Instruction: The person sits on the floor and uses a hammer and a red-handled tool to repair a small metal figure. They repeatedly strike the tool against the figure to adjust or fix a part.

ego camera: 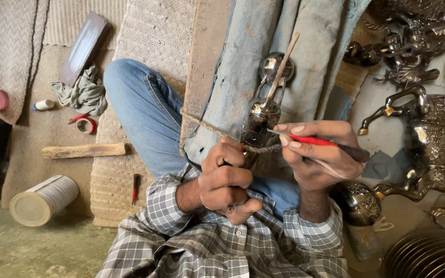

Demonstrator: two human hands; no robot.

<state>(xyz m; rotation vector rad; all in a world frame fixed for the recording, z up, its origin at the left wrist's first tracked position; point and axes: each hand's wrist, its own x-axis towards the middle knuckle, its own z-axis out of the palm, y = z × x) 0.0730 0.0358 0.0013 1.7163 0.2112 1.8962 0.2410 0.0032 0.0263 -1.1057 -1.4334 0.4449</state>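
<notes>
Right grip (318, 154) on red-handled tool (315, 141)

The single head-worn camera looks steeply down from close above the left hand (226, 180) and right hand (318, 154), facing past them toward the knees.

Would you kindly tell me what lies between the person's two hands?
In the head view, a dark shiny metal piece, bound by a rope, sits between the left hand and the right hand.
</notes>
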